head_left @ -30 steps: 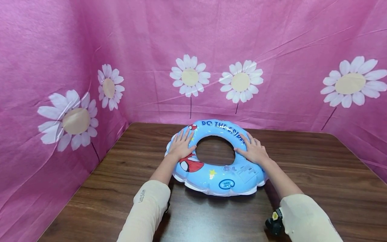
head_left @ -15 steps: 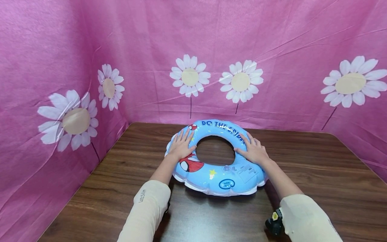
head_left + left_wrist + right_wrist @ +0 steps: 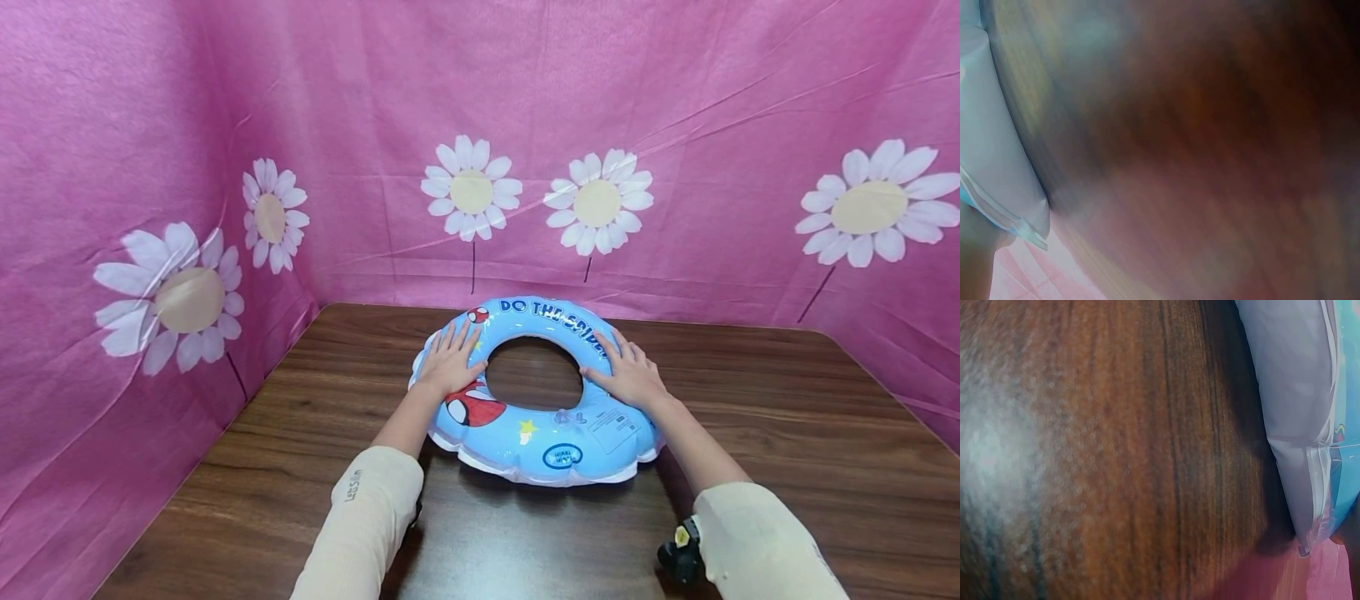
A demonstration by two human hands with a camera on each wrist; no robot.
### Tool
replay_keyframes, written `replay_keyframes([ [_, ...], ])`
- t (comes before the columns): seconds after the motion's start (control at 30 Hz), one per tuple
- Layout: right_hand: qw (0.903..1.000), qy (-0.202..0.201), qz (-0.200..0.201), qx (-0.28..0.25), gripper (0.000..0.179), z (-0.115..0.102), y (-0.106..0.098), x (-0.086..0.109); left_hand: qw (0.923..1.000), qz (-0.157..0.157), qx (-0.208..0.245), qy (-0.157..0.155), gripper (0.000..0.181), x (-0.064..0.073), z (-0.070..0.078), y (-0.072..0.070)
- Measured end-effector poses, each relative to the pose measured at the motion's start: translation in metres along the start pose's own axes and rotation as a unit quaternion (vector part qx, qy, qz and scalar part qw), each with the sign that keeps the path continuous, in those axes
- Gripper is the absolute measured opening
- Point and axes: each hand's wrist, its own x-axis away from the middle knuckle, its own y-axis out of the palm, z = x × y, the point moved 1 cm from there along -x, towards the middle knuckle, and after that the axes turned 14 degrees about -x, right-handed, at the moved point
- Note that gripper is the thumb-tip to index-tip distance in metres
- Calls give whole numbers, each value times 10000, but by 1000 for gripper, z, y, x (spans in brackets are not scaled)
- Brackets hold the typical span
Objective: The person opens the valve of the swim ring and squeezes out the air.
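A blue inflatable swim ring (image 3: 577, 437) lies flat on the wooden table, printed with red spider faces, a yellow star and the letters "DO THE SPIDER". On its left side rests my left hand (image 3: 450, 363), fingers spread and straight, thumb toward the hole. My right hand (image 3: 630, 372) lies on the right side of the ring in the same way, with its fingers extended. The left wrist view catches the ring's pale underside (image 3: 997, 125) at its left edge. In the right wrist view the white underside (image 3: 1291, 381) and seam show at the right.
The brown wooden table (image 3: 787, 417) extends around the ring on every side. Behind and to the left hangs a pink cloth (image 3: 360, 100) with large white daisies. A small black device (image 3: 681, 554) is at the right sleeve.
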Motion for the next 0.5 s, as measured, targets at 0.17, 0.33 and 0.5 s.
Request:
replay_keyframes([
  [0.17,10000,7,-8,-4,82,1,0,0,10000,-17,-5,-5,66,0,0,0],
  [0.33,10000,5,1,5,82,1,1,-1,10000,-43,-9,-11,66,0,0,0],
  [0.5,10000,13,2,-6,81,1,2,-1,10000,-76,1,9,66,0,0,1],
])
